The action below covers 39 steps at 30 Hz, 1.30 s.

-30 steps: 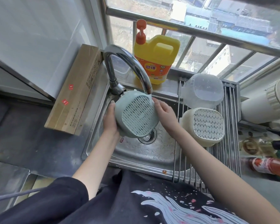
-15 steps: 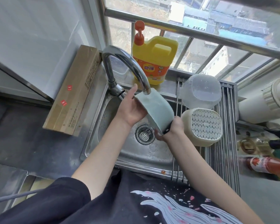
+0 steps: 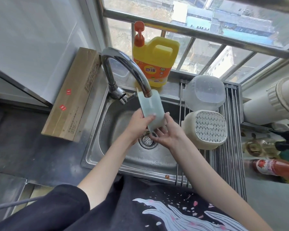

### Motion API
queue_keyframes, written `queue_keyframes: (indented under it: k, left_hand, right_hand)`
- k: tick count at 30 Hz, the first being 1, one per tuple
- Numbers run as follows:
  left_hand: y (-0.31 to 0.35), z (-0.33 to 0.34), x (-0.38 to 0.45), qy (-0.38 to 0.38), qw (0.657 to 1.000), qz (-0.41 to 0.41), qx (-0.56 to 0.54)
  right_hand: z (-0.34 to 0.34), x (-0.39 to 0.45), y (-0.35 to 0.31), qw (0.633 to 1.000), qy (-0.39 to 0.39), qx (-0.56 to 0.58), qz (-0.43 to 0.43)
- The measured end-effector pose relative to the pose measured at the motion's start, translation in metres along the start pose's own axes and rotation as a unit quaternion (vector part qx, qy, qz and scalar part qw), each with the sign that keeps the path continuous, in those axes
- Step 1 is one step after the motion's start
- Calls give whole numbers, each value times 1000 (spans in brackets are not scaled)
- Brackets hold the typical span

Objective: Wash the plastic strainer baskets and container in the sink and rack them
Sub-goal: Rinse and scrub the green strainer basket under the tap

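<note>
A pale green strainer basket (image 3: 151, 108) is held on edge right under the faucet spout (image 3: 146, 91), over the steel sink (image 3: 107, 157). My left hand (image 3: 138, 124) grips its left side with the thumb across the wall. My right hand (image 3: 163, 133) cups its lower right edge from below, fingers spread. On the metal drying rack (image 3: 230, 165) to the right lie a cream strainer basket (image 3: 207, 129), mesh bottom facing me, and behind it a clear plastic container (image 3: 205, 92) turned over.
A yellow detergent jug (image 3: 154, 62) with an orange pump stands on the sill behind the faucet. A long cardboard box (image 3: 73, 97) lies left of the sink. Bottles (image 3: 274, 167) and a white pipe (image 3: 274, 100) crowd the right side. The drain (image 3: 148, 140) is below my hands.
The green basket turned from mesh-bottom-facing-me to edge-on under the spout. My left hand moved from its far side to its lower left, and my right hand dropped beneath it.
</note>
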<state>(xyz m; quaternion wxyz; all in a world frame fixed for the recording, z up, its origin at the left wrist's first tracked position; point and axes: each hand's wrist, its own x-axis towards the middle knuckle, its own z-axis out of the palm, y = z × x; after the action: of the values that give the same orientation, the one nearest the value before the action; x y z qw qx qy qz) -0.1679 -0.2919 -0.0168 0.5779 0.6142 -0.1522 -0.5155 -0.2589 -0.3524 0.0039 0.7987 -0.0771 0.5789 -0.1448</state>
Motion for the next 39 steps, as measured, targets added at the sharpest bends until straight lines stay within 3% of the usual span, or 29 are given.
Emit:
queue_keyframes:
  k: [3,5,8,10,11,13,15,20,21,23,24,26,27,29,32,34,36,37,39]
  left_hand:
    - [9,-2,16,59,997,28,32]
    - [17,-1,25,104,987,48,112]
    - [28,0,30,163,946,117,254]
    - [34,-1,22,135,918,176,328]
    - [33,-1,17,102,890,214,390]
    - [22,-2,4,34,800,293,523]
    - [8,-4,-11,-12,727,362,583]
    - [-17,-41,-26,-4,676,398,620]
    - [-21,-49,-25,-7,687,372,625]
    - [-22,-62,-23,-2,741,271,615]
    - [-22,-65,-23,6,786,203,584]
    - [-18,-68,-24,62,902,98,416]
    - [-18,-68,-23,116,933,76,331]
    - [-14,-72,-19,179,954,-7,240]
    - [-9,-72,-13,77,964,-219,126]
    - [-8,-66,-10,38,958,-265,99]
    - [-11,-56,-6,46,952,-283,102]
    - [-13,-50,-4,51,950,-287,111]
    - [-18,-36,1,53,946,-281,155]
  right_hand:
    - [-13,2,7,996,-7,-78,-34]
    - [-18,2,10,995,-11,-93,-24]
    - [-23,-4,6,994,-61,-92,3]
    - [-31,-3,-3,994,-67,-88,6]
    - [-34,-1,-11,995,-63,-79,3]
    - [-38,5,-26,994,-85,-71,-2]
    - [-39,7,-38,989,-105,-102,6]
    - [-44,5,-36,929,-54,-362,-51]
    - [-45,5,-34,920,-56,-381,-71]
    - [-43,4,-31,918,-72,-373,-111]
    - [-42,5,-30,923,-81,-356,-125]
    - [-43,7,-27,925,-92,-338,-146]
    - [-45,8,-25,927,-95,-331,-149]
    - [-48,8,-20,935,-105,-308,-140]
    - [-52,7,-17,940,-115,-294,-132]
    - [-54,7,-18,914,-111,-349,-176]
    - [-55,5,-20,837,-63,-448,-307]
    - [-54,1,-22,769,-10,-501,-397]
    - [-48,-7,-28,589,62,-582,-557]
